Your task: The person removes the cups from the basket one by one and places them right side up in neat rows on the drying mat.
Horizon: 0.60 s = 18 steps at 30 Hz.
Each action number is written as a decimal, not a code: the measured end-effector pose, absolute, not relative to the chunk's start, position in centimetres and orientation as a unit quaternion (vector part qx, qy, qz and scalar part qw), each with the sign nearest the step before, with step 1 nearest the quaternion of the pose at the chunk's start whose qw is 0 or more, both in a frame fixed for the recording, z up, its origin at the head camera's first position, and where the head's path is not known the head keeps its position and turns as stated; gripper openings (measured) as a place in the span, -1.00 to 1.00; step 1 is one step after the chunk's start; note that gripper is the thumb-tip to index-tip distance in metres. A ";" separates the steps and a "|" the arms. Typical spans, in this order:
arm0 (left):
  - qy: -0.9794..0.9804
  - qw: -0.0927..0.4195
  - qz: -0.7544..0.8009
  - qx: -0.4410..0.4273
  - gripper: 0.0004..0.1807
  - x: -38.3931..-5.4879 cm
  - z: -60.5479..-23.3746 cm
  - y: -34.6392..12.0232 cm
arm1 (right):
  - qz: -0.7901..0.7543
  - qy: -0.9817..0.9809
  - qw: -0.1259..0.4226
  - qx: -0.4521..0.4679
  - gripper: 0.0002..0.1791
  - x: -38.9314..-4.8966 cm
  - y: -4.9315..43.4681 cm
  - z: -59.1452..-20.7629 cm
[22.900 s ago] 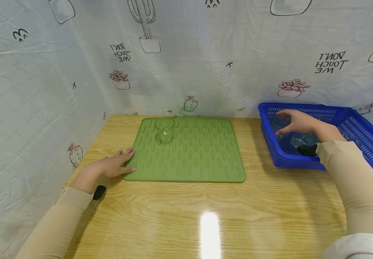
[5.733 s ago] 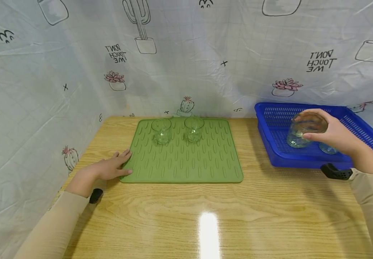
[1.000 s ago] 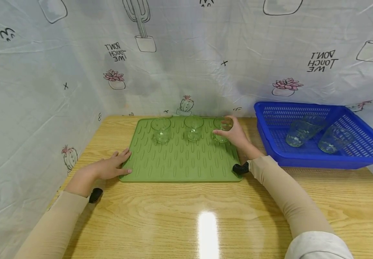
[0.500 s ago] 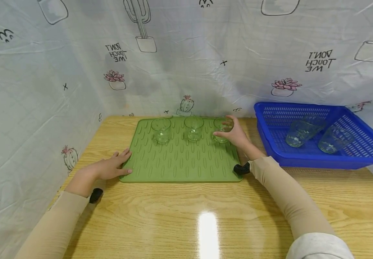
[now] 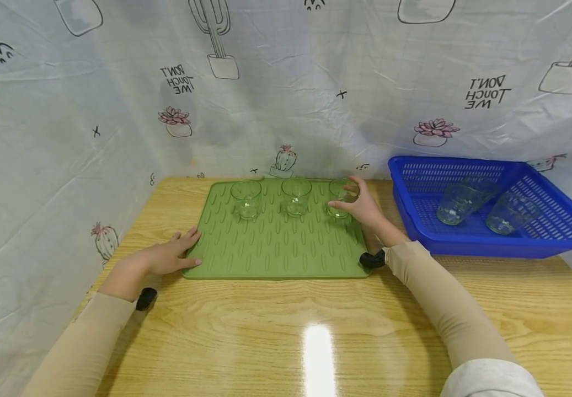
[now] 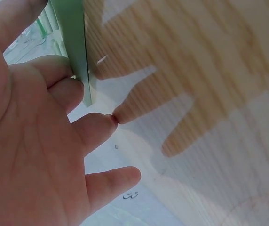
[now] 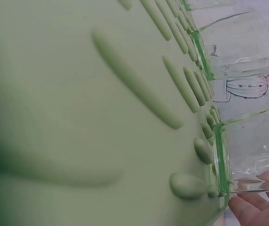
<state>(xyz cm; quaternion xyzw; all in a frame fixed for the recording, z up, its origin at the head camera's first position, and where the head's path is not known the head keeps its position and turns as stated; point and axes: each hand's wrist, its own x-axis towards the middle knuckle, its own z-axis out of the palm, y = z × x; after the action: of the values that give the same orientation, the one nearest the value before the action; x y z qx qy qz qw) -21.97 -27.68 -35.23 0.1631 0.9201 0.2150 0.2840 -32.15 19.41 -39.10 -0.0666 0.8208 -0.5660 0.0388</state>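
Three clear drinking glasses stand upright in a row along the back of a green ridged mat (image 5: 276, 248): a left glass (image 5: 246, 199), a middle glass (image 5: 296, 197) and a right glass (image 5: 337, 194). My right hand (image 5: 365, 210) has its thumb and fingers around the right glass, which stands on the mat. In the right wrist view, fingertips show beside that glass (image 7: 252, 146), with a neighbouring glass (image 7: 240, 44) beyond. My left hand (image 5: 169, 256) rests at the mat's left edge, fingers spread; its palm (image 6: 31, 141) shows in the left wrist view.
A blue slotted basket (image 5: 494, 246) stands at the right with several clear glasses (image 5: 509, 214) lying tilted inside. The wooden table (image 5: 216, 331) extends in front of the mat. A printed white sheet (image 5: 276, 82) hangs behind and at the left.
Since the oldest frame, two more glasses have come onto the mat beside the first, and the right hand has moved left from the basket. The last second shows almost no movement.
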 end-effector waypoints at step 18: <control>0.920 0.280 0.218 0.168 0.00 -21.8 -35.3 -27.7 | -0.572 0.818 0.015 -0.061 0.05 -30.3 20.2 -38.4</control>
<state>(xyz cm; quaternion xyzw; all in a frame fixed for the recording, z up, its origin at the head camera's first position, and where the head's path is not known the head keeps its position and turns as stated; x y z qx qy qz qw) -21.85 -27.75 -35.30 0.1678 0.9198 0.2183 0.2797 -30.35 20.17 -38.36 -0.0606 0.8179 -0.5720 0.0151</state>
